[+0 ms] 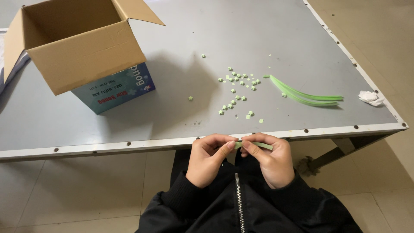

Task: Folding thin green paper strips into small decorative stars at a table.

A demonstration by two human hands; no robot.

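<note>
A green paper strip (257, 145) is pinched between both hands just off the near edge of the table (267, 34), above the lap. Left hand (208, 159): thumb and forefinger closed narrow on the strip's left end. Right hand (269, 157): fingers closed on the strip, free end left sticking out to the right.

Step judged in hand: folding/wrapping of the strip into a small star; fold is early, much of the strip is unwrapped.

Finished small green stars (236, 89) are scattered mid-table, toward the near edge. A bundle of spare green strips (302, 94) lies toward the right edge, a crumpled white tissue (371, 98) by the near right corner. An open cardboard box (82, 45) stands at the far left.

Next move judged to need: a tight, flat crease with edges kept aligned, and grip shifted along the strip without slack.
</note>
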